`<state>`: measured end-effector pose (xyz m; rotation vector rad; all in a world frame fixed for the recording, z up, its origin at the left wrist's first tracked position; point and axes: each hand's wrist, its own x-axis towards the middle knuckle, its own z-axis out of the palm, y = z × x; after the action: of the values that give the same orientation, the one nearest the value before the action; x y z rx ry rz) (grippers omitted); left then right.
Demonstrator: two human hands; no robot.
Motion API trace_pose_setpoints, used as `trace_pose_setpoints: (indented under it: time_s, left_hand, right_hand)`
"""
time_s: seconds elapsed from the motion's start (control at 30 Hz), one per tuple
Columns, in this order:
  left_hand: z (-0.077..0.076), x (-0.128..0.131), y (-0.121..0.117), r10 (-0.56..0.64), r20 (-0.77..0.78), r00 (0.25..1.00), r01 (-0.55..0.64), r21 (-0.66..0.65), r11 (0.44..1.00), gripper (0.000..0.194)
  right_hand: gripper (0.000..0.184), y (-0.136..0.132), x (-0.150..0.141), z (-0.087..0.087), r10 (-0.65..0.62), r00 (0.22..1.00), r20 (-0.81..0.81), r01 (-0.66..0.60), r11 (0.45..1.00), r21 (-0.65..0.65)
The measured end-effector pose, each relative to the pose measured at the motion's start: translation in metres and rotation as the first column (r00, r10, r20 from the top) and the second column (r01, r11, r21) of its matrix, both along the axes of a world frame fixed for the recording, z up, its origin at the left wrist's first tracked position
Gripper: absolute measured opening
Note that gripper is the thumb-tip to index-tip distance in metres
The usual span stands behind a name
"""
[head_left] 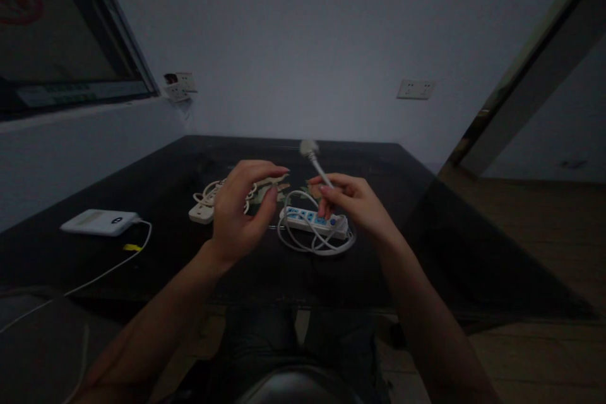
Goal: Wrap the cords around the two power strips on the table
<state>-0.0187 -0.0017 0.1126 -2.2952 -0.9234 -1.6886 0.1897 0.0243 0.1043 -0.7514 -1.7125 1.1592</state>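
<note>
Carrying everything, one black desk [265, 278] spreads beneath two hands; left of the blue-socketed power strip [305, 219], the left hand [237, 214] holds its grip spread; above that strip, the right hand [357, 202] has its grip pinching one white cord [320, 172]; left of it lie one cream power strip [201, 213] and, farther out, one white device [99, 222]; above it rises one plug [308, 148]; well left, one yellow tag [132, 247].

A plain indoor room, type unclear, with a black table [369, 278], 1 window [61, 31] and wall sockets [415, 89].

Dim, bluish light; edges stretched, plug [309, 148] perhaps motion-blurred, corners murky.
</note>
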Motion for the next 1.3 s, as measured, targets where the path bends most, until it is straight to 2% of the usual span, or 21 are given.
trace_pose_setpoints:
  time_s: [0.03, 0.1, 0.17, 0.23, 0.3, 0.37, 0.5, 0.57, 0.63, 0.7, 0.73, 0.8, 0.87, 0.93, 1.0, 1.1, 1.2, 1.3]
  left_hand:
    - [0.013, -0.002, -0.009, -0.013, -0.067, 0.998, 0.012, -0.013, 1.000, 0.023]
    - [0.027, -0.006, -0.021, -0.084, -0.262, 0.961, 0.046, -0.148, 0.988, 0.025]
    - [0.026, -0.011, -0.023, -0.191, -0.382, 0.904, 0.068, -0.313, 0.947, 0.030]
    - [0.015, -0.015, -0.020, -0.235, -0.401, 0.885, 0.025, -0.465, 0.885, 0.034]
    - [0.000, -0.019, -0.014, -0.271, -0.353, 0.896, 0.004, -0.603, 0.798, 0.033]
    - [-0.013, -0.021, -0.009, -0.332, -0.285, 0.899, 0.040, -0.702, 0.711, 0.027]
    - [-0.034, -0.020, 0.000, -0.429, -0.133, 0.894, 0.141, -0.824, 0.549, 0.025]
    - [-0.046, -0.018, 0.006, -0.451, -0.009, 0.893, 0.230, -0.850, 0.473, 0.023]
    - [-0.059, -0.015, 0.010, -0.450, 0.130, 0.884, 0.330, -0.853, 0.403, 0.021]
    - [-0.069, -0.010, 0.014, -0.424, 0.214, 0.880, 0.385, -0.844, 0.374, 0.021]
    - [-0.073, -0.007, 0.015, -0.409, 0.219, 0.886, 0.386, -0.838, 0.386, 0.022]
    - [-0.078, 0.001, 0.016, -0.389, 0.166, 0.906, 0.345, -0.822, 0.453, 0.023]
    - [-0.080, 0.011, 0.016, -0.388, 0.062, 0.919, 0.283, -0.789, 0.545, 0.024]
    - [-0.082, 0.022, 0.016, -0.380, -0.063, 0.923, 0.214, -0.736, 0.642, 0.024]
    - [-0.084, 0.033, 0.016, -0.350, -0.202, 0.915, 0.134, -0.665, 0.735, 0.023]
    - [-0.087, 0.048, 0.015, -0.294, -0.349, 0.890, 0.043, -0.577, 0.815, 0.023]
    - [-0.092, 0.055, 0.015, -0.267, -0.365, 0.892, 0.019, -0.559, 0.829, 0.023]
    - [-0.099, 0.053, 0.017, -0.256, -0.327, 0.910, 0.023, -0.574, 0.818, 0.024]
  right_hand:
    - [0.023, -0.003, -0.007, 0.004, 0.055, 0.995, 0.088, -0.057, 0.998, 0.016]
    - [0.020, -0.007, -0.017, 0.008, 0.089, 0.969, 0.231, -0.110, 0.991, 0.080]
    - [0.022, -0.010, -0.023, 0.009, 0.089, 0.938, 0.335, -0.142, 0.981, 0.134]
    - [0.023, -0.012, -0.025, 0.008, 0.114, 0.904, 0.413, -0.188, 0.972, 0.144]
    - [0.021, -0.013, -0.025, 0.007, 0.089, 0.887, 0.453, -0.183, 0.969, 0.169]
    - [0.019, -0.013, -0.024, 0.006, 0.016, 0.876, 0.483, -0.141, 0.965, 0.223]
    - [0.016, -0.012, -0.020, 0.000, -0.094, 0.819, 0.567, -0.105, 0.945, 0.309]
    - [0.013, -0.013, -0.015, -0.006, -0.137, 0.823, 0.552, -0.076, 0.935, 0.345]
    - [0.012, -0.018, -0.007, -0.012, -0.239, 0.847, 0.476, 0.022, 0.909, 0.417]
    - [0.013, -0.025, 0.001, -0.018, -0.408, 0.843, 0.350, 0.185, 0.831, 0.525]
    - [0.013, -0.030, 0.004, -0.020, -0.492, 0.822, 0.286, 0.262, 0.773, 0.577]
    - [0.014, -0.038, 0.008, -0.024, -0.597, 0.771, 0.221, 0.333, 0.674, 0.660]
    - [0.014, -0.044, 0.009, -0.027, -0.640, 0.719, 0.270, 0.297, 0.635, 0.713]
    - [0.014, -0.047, 0.007, -0.029, -0.662, 0.628, 0.409, 0.218, 0.654, 0.725]
    - [0.014, -0.047, 0.006, -0.032, -0.653, 0.499, 0.569, 0.167, 0.717, 0.677]
    - [0.015, -0.046, 0.008, -0.038, -0.597, 0.361, 0.716, 0.188, 0.799, 0.571]
    - [0.016, -0.045, 0.014, -0.045, -0.581, 0.333, 0.743, 0.244, 0.814, 0.528]
    - [0.017, -0.045, 0.023, -0.050, -0.614, 0.410, 0.674, 0.274, 0.788, 0.551]
